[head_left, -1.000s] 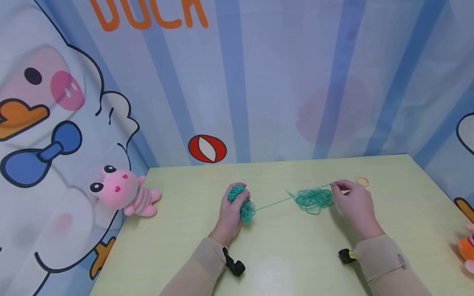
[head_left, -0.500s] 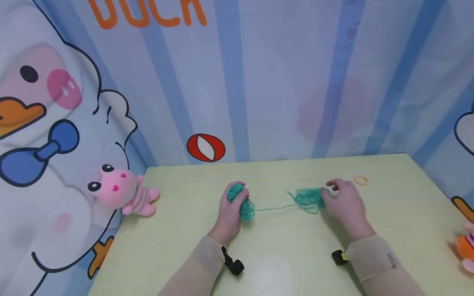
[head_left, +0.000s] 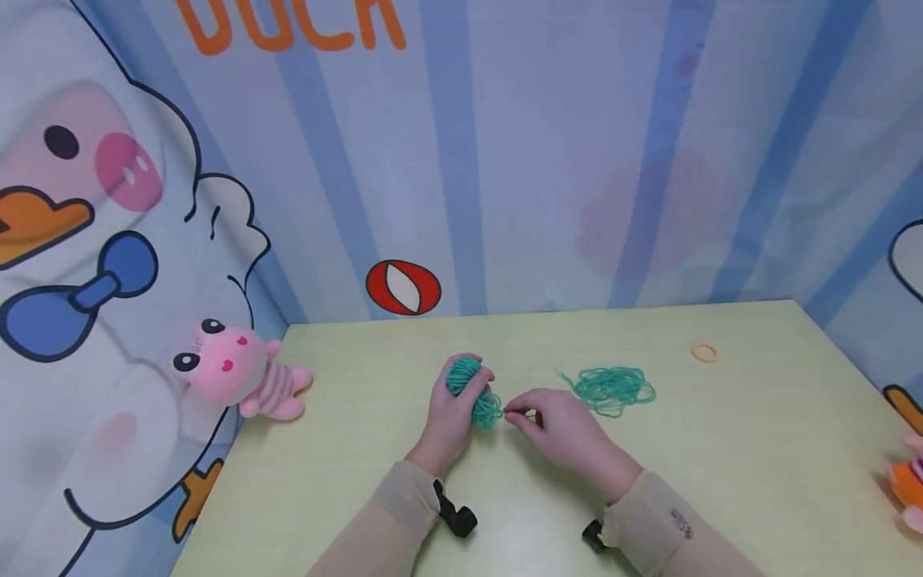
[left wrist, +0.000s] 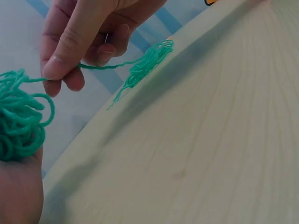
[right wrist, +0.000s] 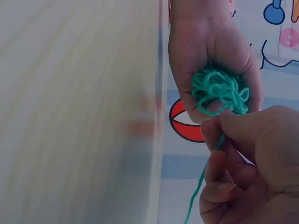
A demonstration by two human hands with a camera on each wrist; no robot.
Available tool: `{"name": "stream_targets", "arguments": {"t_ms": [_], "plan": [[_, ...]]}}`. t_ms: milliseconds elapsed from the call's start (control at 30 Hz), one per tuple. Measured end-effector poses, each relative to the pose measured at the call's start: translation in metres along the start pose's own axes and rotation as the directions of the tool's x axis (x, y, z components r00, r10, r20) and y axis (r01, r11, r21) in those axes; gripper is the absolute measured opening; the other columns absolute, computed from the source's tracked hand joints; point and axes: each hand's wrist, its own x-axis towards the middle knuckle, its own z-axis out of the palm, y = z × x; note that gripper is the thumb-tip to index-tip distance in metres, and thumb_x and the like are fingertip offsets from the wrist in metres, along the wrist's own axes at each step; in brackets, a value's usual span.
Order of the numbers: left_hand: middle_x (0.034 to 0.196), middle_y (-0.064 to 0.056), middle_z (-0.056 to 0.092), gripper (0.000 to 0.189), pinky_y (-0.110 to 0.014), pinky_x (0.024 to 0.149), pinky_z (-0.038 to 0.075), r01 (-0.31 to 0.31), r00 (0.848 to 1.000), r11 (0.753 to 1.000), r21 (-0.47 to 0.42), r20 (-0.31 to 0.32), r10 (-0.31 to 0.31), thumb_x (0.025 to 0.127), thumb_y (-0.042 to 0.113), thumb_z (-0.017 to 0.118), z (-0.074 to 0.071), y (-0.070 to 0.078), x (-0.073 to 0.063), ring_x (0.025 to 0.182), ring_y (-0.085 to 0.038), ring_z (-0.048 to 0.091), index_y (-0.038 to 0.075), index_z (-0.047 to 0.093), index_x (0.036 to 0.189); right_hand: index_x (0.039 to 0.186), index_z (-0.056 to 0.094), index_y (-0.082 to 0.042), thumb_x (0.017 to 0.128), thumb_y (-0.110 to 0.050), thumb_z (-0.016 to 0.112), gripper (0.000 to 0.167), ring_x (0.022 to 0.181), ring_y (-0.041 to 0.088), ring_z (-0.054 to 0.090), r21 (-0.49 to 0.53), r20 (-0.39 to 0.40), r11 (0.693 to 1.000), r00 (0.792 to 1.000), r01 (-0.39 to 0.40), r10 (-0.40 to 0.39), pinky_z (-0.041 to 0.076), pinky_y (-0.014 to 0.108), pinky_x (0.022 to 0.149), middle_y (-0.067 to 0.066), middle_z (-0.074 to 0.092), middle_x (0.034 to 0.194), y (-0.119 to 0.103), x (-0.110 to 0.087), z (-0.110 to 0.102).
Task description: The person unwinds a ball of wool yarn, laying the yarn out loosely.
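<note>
A bundle of green yarn (head_left: 463, 375) sits in my left hand (head_left: 449, 417), thumb across its front and loose loops (left wrist: 21, 119) spilling out at the palm side. Close to those loops, my right hand (head_left: 566, 429) pinches the strand between thumb and forefinger. From the pinch the green strand (right wrist: 196, 191) runs on past the curled lower fingers, and in the left wrist view it leads to a loose heap of the same yarn (head_left: 613, 390). That heap lies on the table right of both hands, a short frayed end poking out at its left.
A peach-coloured ring (head_left: 704, 353) lies behind the heap to the right. At the table's left edge rests a pink striped plush toy (head_left: 245, 373); an orange and pink toy (head_left: 908, 481) is cut off at the right. A printed curtain (head_left: 534, 160) hangs behind the table (head_left: 346, 449).
My right hand has moved left from the far side of the yarn heap to beside the left hand, now pinching the strand there. The left hand keeps its hold on the bundle.
</note>
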Motion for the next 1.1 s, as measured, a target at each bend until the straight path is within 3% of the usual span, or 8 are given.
{"name": "stream_targets", "arguments": {"t_ms": [167,333,500,733,933,1100], "plan": [[0.109,-0.001,0.073,0.042,-0.021,0.088,0.06,0.012,1.0,0.999,0.034,0.015,-0.013,0.111,0.028,0.069,0.0,-0.001,0.001,0.103,-0.025,0.065,0.002,0.053,0.139,0.114,0.084,-0.014,0.107,-0.021,0.073,0.015,0.074,0.005,0.057,0.015,-0.035,0.998,0.998,-0.057,0.058,0.051,0.024,0.069,-0.003,0.082,0.106,0.002,-0.002,-0.007],[0.102,0.001,0.065,0.034,-0.023,0.088,0.059,0.052,0.999,0.998,0.028,-0.004,-0.052,0.109,0.031,0.071,0.001,-0.001,0.0,0.096,-0.017,0.065,0.009,0.059,0.132,0.118,0.08,-0.011,0.108,-0.02,0.072,0.016,0.074,0.012,0.058,0.055,-0.163,0.995,0.983,-0.079,0.087,0.049,0.026,0.063,0.001,0.08,0.104,0.01,-0.005,-0.027],[0.097,-0.001,0.063,0.022,-0.027,0.083,0.065,0.092,0.996,0.994,-0.059,0.022,-0.091,0.11,0.027,0.069,0.002,-0.001,-0.001,0.089,-0.014,0.069,0.015,0.059,0.125,0.122,0.077,-0.008,0.111,-0.021,0.068,0.02,0.075,0.016,0.061,0.109,-0.246,0.986,0.958,-0.123,0.147,0.051,0.026,0.062,0.009,0.08,0.108,0.023,-0.009,-0.049],[0.093,0.005,0.058,0.027,-0.021,0.07,0.057,0.078,0.997,0.996,-0.052,0.033,-0.077,0.109,0.027,0.071,0.002,0.0,-0.002,0.078,-0.013,0.059,0.012,0.059,0.128,0.125,0.076,-0.006,0.113,-0.028,0.062,0.028,0.085,0.02,0.065,0.107,-0.337,0.969,0.909,-0.224,0.247,0.051,0.025,0.064,0.014,0.078,0.116,0.052,-0.02,-0.075],[0.088,0.004,0.06,0.032,-0.021,0.067,0.053,0.064,0.998,0.997,-0.037,0.024,-0.064,0.109,0.024,0.071,-0.001,-0.001,-0.001,0.078,-0.013,0.059,0.007,0.058,0.132,0.129,0.073,-0.005,0.115,-0.034,0.056,0.036,0.091,0.024,0.065,0.078,-0.343,0.942,0.879,-0.326,0.332,0.052,0.027,0.067,0.017,0.076,0.12,0.083,-0.032,-0.088],[0.086,0.005,0.059,0.038,-0.021,0.065,0.052,0.036,0.999,0.998,-0.051,0.029,-0.034,0.108,0.021,0.071,0.0,-0.001,-0.002,0.075,-0.014,0.057,0.001,0.054,0.135,0.131,0.071,-0.002,0.114,-0.035,0.053,0.041,0.099,0.032,0.07,0.038,-0.281,0.903,0.863,-0.428,0.421,0.052,0.033,0.072,0.022,0.074,0.126,0.108,-0.038,-0.093]]}}
